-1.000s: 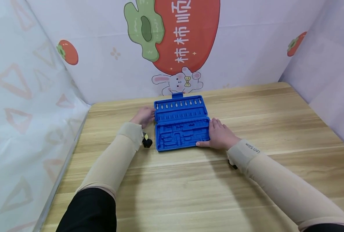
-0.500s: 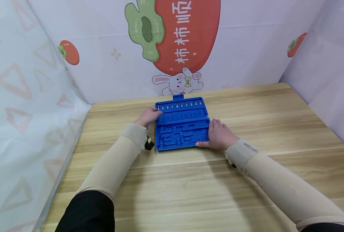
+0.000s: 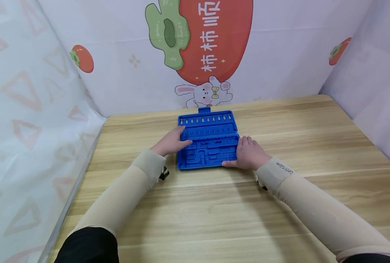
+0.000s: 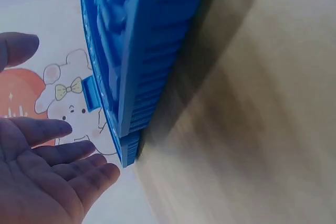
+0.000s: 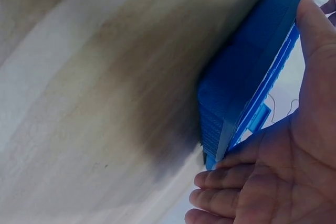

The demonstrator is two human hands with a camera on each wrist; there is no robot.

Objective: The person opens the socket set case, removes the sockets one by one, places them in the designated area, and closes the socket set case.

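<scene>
While the head view is showing the open blue case (image 3: 211, 153) from above, lying on the wooden table (image 3: 198, 212) with its molded hollows and a row of metal bits (image 3: 208, 119) in the far half, the wrist views are showing its outer sides instead. From the left wrist, a ribbed side wall (image 4: 157, 72) is rising off the wood, and the left hand (image 3: 171, 142), which seems from above to be overlapping the case's left edge, is hanging with a gap between thumb and case. Its fingers are reaching out with the thumb spread away, pinching nothing; whether a fingertip is touching the case, I cannot tell. From the right wrist, the right hand (image 3: 251, 154) is holding its fingers straight along the right side, its thumb lying at the near rim; how firmly it is pressing, I cannot tell.

Compared with half a second ago, the left hand is sitting nearer the person, its thumb now pointing over the hinge area, while the right hand and the case are keeping practically the same places.
</scene>
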